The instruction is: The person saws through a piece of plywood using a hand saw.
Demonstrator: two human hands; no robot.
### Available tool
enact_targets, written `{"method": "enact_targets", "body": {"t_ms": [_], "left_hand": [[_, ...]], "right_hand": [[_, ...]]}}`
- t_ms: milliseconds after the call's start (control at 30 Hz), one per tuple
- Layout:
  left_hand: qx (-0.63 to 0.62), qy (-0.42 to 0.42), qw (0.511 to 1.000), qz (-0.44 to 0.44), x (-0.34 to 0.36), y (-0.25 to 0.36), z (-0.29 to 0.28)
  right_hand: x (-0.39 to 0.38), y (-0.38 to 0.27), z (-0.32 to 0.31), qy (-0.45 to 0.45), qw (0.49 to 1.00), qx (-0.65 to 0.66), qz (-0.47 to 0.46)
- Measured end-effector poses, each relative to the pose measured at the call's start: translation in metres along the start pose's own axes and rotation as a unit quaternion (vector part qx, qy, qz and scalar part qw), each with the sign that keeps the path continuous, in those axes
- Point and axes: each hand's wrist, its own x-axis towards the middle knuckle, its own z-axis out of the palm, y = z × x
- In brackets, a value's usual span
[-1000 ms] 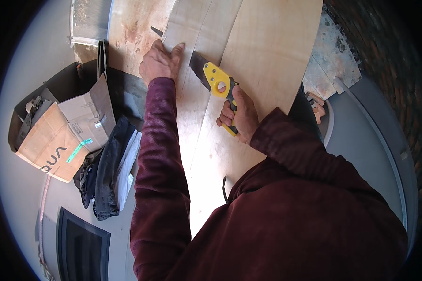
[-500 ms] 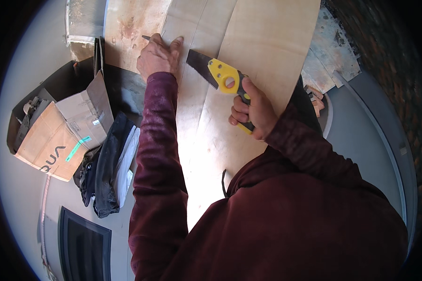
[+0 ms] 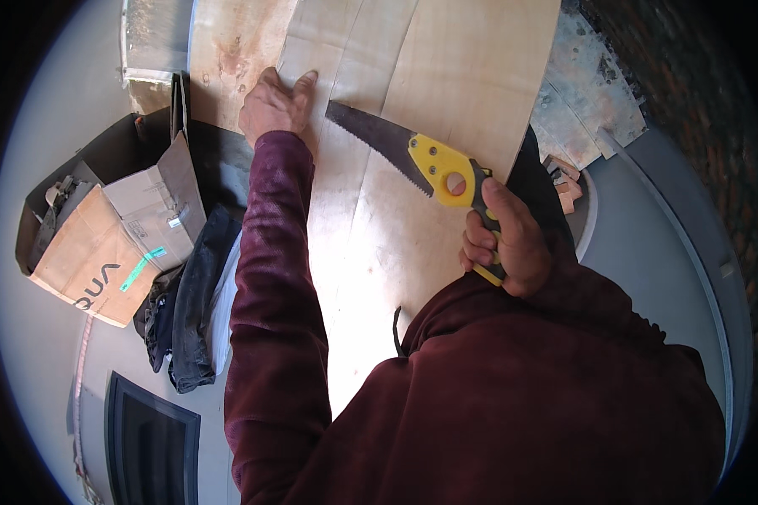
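Note:
My right hand (image 3: 514,240) is closed round the black-and-yellow handle of a hand saw (image 3: 387,143). The saw's dark toothed blade slants up and left across a pale plywood panel (image 3: 455,76), and its far end meets a long line in the wood. Left of that blade end, my left hand (image 3: 274,105) bears on the panel near its left edge. Its thumb lies on top and the other fingers are bent, with their tips partly hidden.
To the left stands an open cardboard box (image 3: 93,248) with things inside, and dark trousers (image 3: 198,303) hang beside it. A stained board (image 3: 236,42) lies beyond my left hand. Brick pieces (image 3: 567,185) and weathered boards (image 3: 589,93) are on the right.
My right hand has drawn the saw back to the right and toward me, baring more blade. The dark tip that stuck out beyond my left hand has gone from sight.

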Motion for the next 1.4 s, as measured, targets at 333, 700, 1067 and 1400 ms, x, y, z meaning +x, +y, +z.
{"method": "enact_targets", "body": {"t_ms": [333, 700, 1067, 1400], "left_hand": [[0.021, 0.001, 1.0, 0.02, 0.012, 0.006, 0.008], [-0.014, -0.077, 0.993, 0.085, -0.01, -0.049, 0.005], [0.02, -0.059, 0.997, 0.04, -0.014, -0.038, -0.001], [0.025, -0.05, 0.998, 0.039, -0.016, -0.029, 0.002]], "right_hand": [[0.107, 0.043, 0.035, -0.016, 0.999, 0.001, -0.048], [0.094, 0.014, 0.049, -0.009, 1.0, 0.024, -0.01], [0.011, 0.014, 0.019, 0.031, 0.999, 0.029, -0.002], [0.101, 0.041, 0.033, 0.021, 1.0, 0.0, -0.019]]}}
